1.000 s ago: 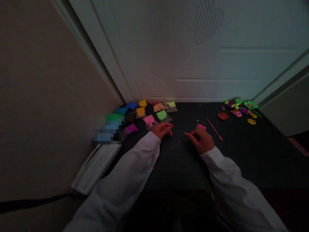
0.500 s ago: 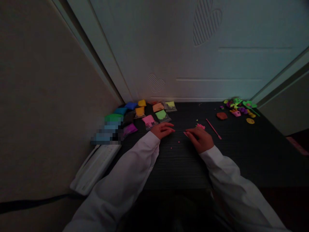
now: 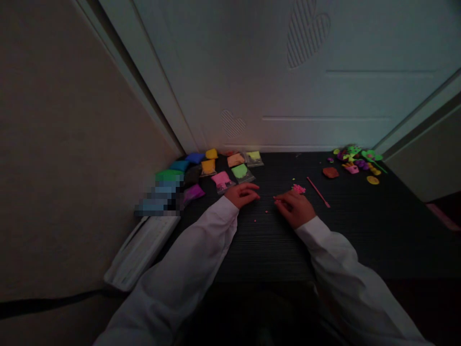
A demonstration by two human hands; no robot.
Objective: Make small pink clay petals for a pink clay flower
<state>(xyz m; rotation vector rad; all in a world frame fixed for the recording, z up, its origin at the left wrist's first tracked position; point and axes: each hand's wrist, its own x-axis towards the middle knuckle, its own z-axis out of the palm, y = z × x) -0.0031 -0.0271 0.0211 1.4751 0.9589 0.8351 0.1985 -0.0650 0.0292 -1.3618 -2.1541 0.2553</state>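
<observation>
My left hand (image 3: 242, 195) rests over the dark table, fingers stretched out and apart, holding nothing; a bag of pink clay (image 3: 223, 180) lies just behind it. To its right, my right hand (image 3: 296, 210) is closed in a pinch, a small piece of pink clay (image 3: 275, 198) showing at the fingertips. Just beyond those knuckles sits a little cluster of pink clay bits (image 3: 298, 189). A thin pink modelling tool (image 3: 318, 192) lies farther right. Between the hands and nearer me is a tiny pink crumb (image 3: 266, 212).
Bags of coloured clay, among them a light green one (image 3: 242, 172) and a purple one (image 3: 193, 193), line the back left. A white power strip (image 3: 142, 254) lies at the left edge. Clay figures (image 3: 355, 158) and a red-brown lump (image 3: 330, 172) sit at the back right.
My right hand has shifted slightly left and toward me, uncovering more of the pink cluster. The left hand stays nearly in place.
</observation>
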